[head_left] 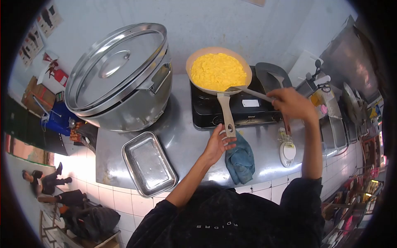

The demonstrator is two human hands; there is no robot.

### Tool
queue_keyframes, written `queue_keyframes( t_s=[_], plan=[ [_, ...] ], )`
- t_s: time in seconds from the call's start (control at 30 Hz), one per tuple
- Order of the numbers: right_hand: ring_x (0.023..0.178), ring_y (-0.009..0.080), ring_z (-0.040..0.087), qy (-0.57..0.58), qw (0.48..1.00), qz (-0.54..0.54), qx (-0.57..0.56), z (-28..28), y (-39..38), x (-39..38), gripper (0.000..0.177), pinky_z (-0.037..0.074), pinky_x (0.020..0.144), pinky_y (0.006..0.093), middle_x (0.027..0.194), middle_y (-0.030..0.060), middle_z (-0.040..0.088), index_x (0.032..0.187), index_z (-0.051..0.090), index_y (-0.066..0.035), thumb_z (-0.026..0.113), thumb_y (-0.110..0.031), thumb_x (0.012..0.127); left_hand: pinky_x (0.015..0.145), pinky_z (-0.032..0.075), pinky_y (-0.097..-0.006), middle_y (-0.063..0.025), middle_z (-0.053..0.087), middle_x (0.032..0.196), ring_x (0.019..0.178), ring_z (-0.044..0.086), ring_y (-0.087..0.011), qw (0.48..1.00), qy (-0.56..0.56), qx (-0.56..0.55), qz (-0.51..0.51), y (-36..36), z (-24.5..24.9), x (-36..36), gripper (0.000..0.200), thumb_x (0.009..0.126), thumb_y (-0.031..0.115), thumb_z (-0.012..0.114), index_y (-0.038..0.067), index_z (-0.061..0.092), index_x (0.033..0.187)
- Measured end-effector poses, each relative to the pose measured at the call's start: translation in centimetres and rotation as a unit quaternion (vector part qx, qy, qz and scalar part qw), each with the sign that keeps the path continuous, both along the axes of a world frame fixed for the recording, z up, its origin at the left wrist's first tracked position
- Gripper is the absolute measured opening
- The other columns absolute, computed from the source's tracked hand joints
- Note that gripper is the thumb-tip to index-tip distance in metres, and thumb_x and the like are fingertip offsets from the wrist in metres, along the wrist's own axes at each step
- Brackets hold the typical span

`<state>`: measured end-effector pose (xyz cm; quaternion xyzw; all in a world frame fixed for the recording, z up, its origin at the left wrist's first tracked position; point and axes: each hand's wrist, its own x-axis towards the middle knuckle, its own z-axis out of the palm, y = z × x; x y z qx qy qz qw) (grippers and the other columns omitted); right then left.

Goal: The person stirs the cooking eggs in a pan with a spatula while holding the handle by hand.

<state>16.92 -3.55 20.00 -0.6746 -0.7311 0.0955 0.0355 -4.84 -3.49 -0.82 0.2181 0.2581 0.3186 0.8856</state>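
Yellow scrambled eggs [218,71] fill a beige-rimmed frying pan [202,86] on the black gas stove [202,112]. My right hand [294,104] is closed round the grey handle of a spatula [258,94], whose blade reaches the near edge of the eggs. The pan's beige handle [225,108] points towards me. At its end is my left hand [216,145], fingers apart and loosely curved beside the handle tip; whether they touch it is hard to tell. Just below lies a crumpled blue cloth [240,161].
A large lidded metal pot [136,97] stands at the left, with a rectangular metal tray [149,165] in front. A dark pan [269,76] sits on the stove's right side. Nearer me is a white kitchen scale [288,153]. Seated people's legs [62,196] show at the lower left.
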Motion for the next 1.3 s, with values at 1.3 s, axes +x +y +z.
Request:
queue_keyframes(
  t_s=[1.3],
  plan=[
    [0.075,0.0306,0.063,-0.273,0.956,0.101,0.040,0.7,5.4,-4.1,0.015,0.050,0.065,0.0401,0.080,0.0164,0.063,0.080,0.065,-0.004,0.053,-0.013,0.077,0.039,0.029,-0.0192,0.0011,0.040,0.064,0.046,0.035,-0.0053,0.977,-0.156,-0.139,0.042,4.8,-0.3,4.7,0.020,0.090,0.026,0.047,0.011,0.043,0.103]
  ],
)
